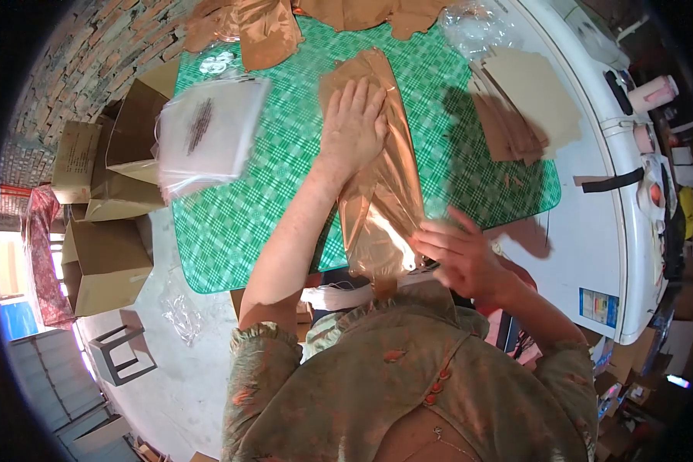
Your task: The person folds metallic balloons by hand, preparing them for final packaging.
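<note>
A long, copper-brown folded garment (385, 192) lies on the green checked table cover, stretching toward my body. Its near end is glossy, like clear film over cloth. My left hand (354, 119) presses flat on its far part with the fingers stretched out. Beside its near right edge is my right hand (466, 254), fingers extended and somewhat apart, slightly blurred, fingertips right at the edge. A stack of clear plastic bags (212, 131) with dark print rests on the table to the left of my left arm.
More copper-brown pieces (269, 35) lie along the table's far edge. Beige card sheets (527, 104) are piled at the right, near crumpled clear plastic (481, 27). Open cardboard boxes (108, 258) and a small grey stool (119, 354) stand on the left. A white appliance (593, 192) borders the right side.
</note>
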Tool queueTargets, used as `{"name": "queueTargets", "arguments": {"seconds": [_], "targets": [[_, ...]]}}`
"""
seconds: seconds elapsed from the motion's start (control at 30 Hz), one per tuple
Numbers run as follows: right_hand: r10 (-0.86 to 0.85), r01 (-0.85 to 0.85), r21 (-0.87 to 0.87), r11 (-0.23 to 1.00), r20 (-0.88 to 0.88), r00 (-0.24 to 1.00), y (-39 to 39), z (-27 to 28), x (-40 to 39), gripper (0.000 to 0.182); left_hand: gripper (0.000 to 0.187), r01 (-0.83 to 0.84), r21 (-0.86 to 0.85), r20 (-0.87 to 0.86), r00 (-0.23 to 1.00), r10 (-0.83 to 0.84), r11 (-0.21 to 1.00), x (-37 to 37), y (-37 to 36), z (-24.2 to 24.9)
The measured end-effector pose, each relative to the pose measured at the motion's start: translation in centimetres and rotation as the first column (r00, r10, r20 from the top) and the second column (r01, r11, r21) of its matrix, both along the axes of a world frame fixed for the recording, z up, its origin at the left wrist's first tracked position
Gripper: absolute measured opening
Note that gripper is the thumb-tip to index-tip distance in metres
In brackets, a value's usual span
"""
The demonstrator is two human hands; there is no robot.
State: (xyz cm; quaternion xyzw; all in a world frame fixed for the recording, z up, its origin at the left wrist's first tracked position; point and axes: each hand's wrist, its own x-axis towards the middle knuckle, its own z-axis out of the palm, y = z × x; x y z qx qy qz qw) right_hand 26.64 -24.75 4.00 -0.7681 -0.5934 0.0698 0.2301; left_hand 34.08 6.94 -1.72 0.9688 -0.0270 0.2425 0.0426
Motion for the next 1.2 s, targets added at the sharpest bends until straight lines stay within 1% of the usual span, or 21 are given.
{"name": "queueTargets", "arguments": {"seconds": [0.07,0.1,0.2,0.3,0.4,0.5,0.6,0.7,0.8,0.9,1.03,1.1,1.13,1.17,1.2], "targets": [[0.039,-0.026,0.158,0.987,-0.083,0.996,-0.5,-1.3,2.2,0.05,0.054,0.001,-0.017,0.002,1.0,-0.001,1.0,-0.1,-0.1,0.1],[-0.033,0.043,0.245,0.969,-0.042,0.999,1.1,-0.2,3.3,0.039,0.054,0.001,-0.021,-0.004,1.0,-0.001,1.0,-0.2,-0.1,0.2],[-0.263,0.182,0.386,0.904,0.169,0.95,6.7,-0.2,7.2,0.032,0.054,0.006,-0.041,0.0,1.0,-0.006,0.999,-0.3,-0.2,0.4],[-0.335,0.188,0.409,0.893,0.325,0.884,10.9,-0.9,12.1,0.031,0.054,0.01,-0.042,-0.001,1.0,-0.01,0.999,-0.2,-0.1,0.3],[-0.324,0.125,0.39,0.912,0.504,0.801,12.5,-2.2,15.3,0.035,0.055,0.008,-0.03,-0.026,1.0,-0.009,1.0,-0.2,-0.2,0.5],[-0.322,0.109,0.381,0.918,0.555,0.768,13.1,-2.8,16.7,0.036,0.056,-0.003,-0.017,-0.049,0.999,0.002,1.0,-0.1,-0.2,0.5],[-0.321,0.113,0.366,0.924,0.58,0.749,13.5,-2.8,17.1,0.036,0.056,-0.009,-0.02,-0.058,0.998,0.008,1.0,-0.1,-0.2,0.4],[-0.294,0.264,0.134,0.955,0.553,0.78,14.0,-2.6,17.7,0.046,0.057,-0.01,-0.047,-0.049,0.999,0.008,0.999,0.0,-0.2,0.3],[-0.305,0.309,0.077,0.948,0.495,0.813,14.9,-2.8,18.1,0.047,0.057,-0.015,-0.047,-0.036,0.999,0.013,0.999,-0.1,-0.2,0.1],[-0.333,0.267,0.199,0.943,0.531,0.779,15.1,-3.7,18.3,0.04,0.058,-0.027,-0.028,0.008,1.0,0.027,0.999,-0.1,-0.4,0.4],[-0.319,0.296,0.131,0.946,0.536,0.782,14.8,-3.9,18.4,0.041,0.059,0.017,-0.033,0.103,0.995,-0.013,0.999,-0.4,-1.3,2.2],[-0.296,0.297,0.084,0.951,0.525,0.798,14.5,-3.9,18.5,0.042,0.061,0.044,-0.042,0.054,0.998,-0.042,0.998,-1.0,-2.1,2.1],[-0.308,0.298,0.107,0.949,0.528,0.792,14.6,-4.0,18.6,0.042,0.061,0.055,-0.046,0.032,0.998,-0.054,0.997,-1.4,-2.4,2.1],[-0.321,0.299,0.13,0.945,0.53,0.785,14.8,-4.2,18.6,0.042,0.066,0.029,0.007,-0.036,0.999,-0.029,1.0,-2.0,-2.6,1.6],[-0.335,0.3,0.154,0.941,0.53,0.779,15.1,-4.2,18.5,0.042,0.066,0.027,0.013,-0.063,0.998,-0.026,1.0,-2.9,-2.7,1.5]]}}
